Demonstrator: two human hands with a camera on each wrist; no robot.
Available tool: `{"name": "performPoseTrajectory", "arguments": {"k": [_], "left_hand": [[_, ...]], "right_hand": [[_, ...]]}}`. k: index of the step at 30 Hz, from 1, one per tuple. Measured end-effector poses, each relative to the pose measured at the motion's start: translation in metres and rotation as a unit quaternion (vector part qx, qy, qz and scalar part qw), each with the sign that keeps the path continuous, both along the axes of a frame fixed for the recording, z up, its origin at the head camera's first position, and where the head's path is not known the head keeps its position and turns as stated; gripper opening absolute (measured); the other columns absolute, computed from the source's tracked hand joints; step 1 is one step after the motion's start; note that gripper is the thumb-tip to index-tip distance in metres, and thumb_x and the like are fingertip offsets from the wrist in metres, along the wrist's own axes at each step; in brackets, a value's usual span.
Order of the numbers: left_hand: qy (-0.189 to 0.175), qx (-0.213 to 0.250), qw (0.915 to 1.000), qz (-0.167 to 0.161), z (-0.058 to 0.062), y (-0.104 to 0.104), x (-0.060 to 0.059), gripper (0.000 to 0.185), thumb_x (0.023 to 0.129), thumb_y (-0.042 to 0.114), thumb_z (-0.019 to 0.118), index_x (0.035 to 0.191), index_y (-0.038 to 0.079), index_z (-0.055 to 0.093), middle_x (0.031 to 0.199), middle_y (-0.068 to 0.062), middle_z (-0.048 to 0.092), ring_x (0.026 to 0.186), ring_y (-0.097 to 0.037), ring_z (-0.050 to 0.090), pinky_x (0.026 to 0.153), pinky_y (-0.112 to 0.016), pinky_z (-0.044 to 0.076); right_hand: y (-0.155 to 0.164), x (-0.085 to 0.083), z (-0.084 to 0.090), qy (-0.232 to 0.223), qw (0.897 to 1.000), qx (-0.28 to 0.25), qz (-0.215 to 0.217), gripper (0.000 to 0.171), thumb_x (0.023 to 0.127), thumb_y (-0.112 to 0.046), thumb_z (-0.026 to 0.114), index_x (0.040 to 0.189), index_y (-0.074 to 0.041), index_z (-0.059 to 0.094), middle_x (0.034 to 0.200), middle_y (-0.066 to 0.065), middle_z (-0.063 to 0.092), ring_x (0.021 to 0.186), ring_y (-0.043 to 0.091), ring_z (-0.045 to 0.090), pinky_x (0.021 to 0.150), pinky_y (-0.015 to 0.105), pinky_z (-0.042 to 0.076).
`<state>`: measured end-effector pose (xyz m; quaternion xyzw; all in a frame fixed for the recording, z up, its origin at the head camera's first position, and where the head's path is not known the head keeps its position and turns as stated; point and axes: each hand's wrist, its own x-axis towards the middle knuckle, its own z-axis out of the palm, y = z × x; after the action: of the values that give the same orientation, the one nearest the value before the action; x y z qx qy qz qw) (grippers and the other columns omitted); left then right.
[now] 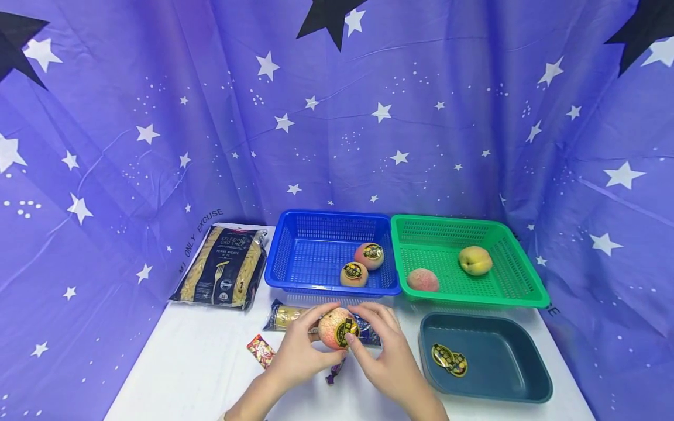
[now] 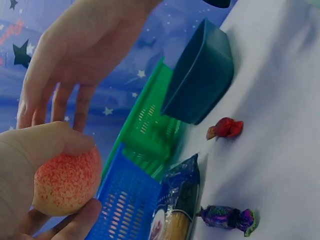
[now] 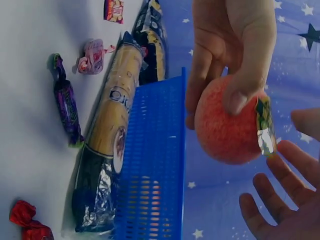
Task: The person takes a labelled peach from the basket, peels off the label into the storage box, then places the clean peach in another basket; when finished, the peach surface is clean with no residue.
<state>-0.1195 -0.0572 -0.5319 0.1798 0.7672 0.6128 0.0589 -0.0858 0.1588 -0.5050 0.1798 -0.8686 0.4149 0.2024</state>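
Note:
My left hand (image 1: 301,348) grips a pink-yellow peach (image 1: 333,327) just above the table's front edge, thumb and fingers curled round it (image 2: 65,182). A black and gold sticker (image 1: 347,332) sits on the side facing my right hand, and its edge stands lifted in the right wrist view (image 3: 265,127). My right hand (image 1: 387,349) is beside the peach with its fingers (image 3: 280,192) spread and straight and the thumb tip close to the sticker. I cannot tell whether it touches.
A blue basket (image 1: 295,234) holds two stickered peaches. A green basket (image 1: 518,275) holds two bare ones. A dark teal tray (image 1: 505,374) has two stickers inside. A pasta bag (image 1: 223,266), a spaghetti pack (image 1: 286,316) and wrapped candies (image 1: 261,349) lie on the white table.

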Motion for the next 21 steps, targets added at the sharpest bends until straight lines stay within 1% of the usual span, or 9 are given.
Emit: {"name": "performPoseTrajectory", "arguments": {"k": [2,4,9,12,15,21], "left_hand": [[0.002,-0.002,1.0000,-0.002,0.0000,0.0006,0.0002,0.086,0.081,0.010,0.098,0.155,0.033,0.062,0.155,0.003,0.063,0.139,-0.027,0.066,0.103,-0.026,0.064],[0.004,-0.002,1.0000,-0.003,-0.0005,0.0008,0.0003,0.085,0.081,0.011,0.098,0.155,0.031,0.062,0.155,0.002,0.063,0.140,-0.029,0.065,0.103,-0.025,0.063],[0.008,-0.004,1.0000,0.003,-0.0008,0.0007,0.0004,0.085,0.081,0.010,0.098,0.155,0.032,0.062,0.155,0.002,0.064,0.139,-0.029,0.065,0.102,-0.026,0.064],[0.010,-0.007,0.9999,0.004,-0.0016,0.0011,0.0002,0.086,0.080,0.009,0.098,0.155,0.034,0.062,0.154,0.002,0.064,0.138,-0.028,0.066,0.102,-0.026,0.064],[0.011,-0.010,0.9999,0.001,-0.0021,0.0017,0.0008,0.086,0.081,0.010,0.098,0.155,0.034,0.061,0.153,0.002,0.064,0.138,-0.027,0.066,0.102,-0.025,0.064],[0.006,-0.017,0.9998,0.000,-0.0015,0.0019,0.0026,0.088,0.080,0.010,0.098,0.156,0.035,0.061,0.152,0.004,0.064,0.138,-0.027,0.066,0.101,-0.024,0.064]], "right_hand": [[-0.0029,0.0008,0.0011,0.004,1.000,0.021,0.006,0.050,0.096,-0.014,0.086,0.144,-0.021,0.072,0.143,-0.004,0.067,0.137,0.017,0.058,0.116,0.035,0.052],[-0.0050,0.0003,0.0005,0.014,0.999,0.037,0.010,0.049,0.096,-0.012,0.086,0.142,-0.020,0.073,0.143,-0.004,0.067,0.137,0.016,0.058,0.116,0.034,0.051],[-0.0075,-0.0003,-0.0034,0.040,0.998,0.054,0.011,0.045,0.095,-0.010,0.086,0.138,-0.018,0.075,0.139,-0.003,0.069,0.133,0.017,0.060,0.115,0.027,0.051],[-0.0081,0.0001,-0.0048,0.043,0.998,0.052,0.008,0.044,0.094,-0.010,0.087,0.136,-0.019,0.075,0.137,-0.004,0.069,0.131,0.016,0.060,0.115,0.024,0.049],[-0.0083,0.0007,-0.0051,0.051,0.998,0.048,0.004,0.045,0.092,-0.008,0.088,0.133,-0.019,0.075,0.132,-0.005,0.070,0.126,0.017,0.060,0.112,0.025,0.049],[-0.0076,0.0031,-0.0031,0.046,0.999,0.023,0.001,0.038,0.090,-0.003,0.089,0.121,-0.022,0.076,0.119,-0.012,0.071,0.118,0.012,0.060,0.105,0.021,0.049]]}}
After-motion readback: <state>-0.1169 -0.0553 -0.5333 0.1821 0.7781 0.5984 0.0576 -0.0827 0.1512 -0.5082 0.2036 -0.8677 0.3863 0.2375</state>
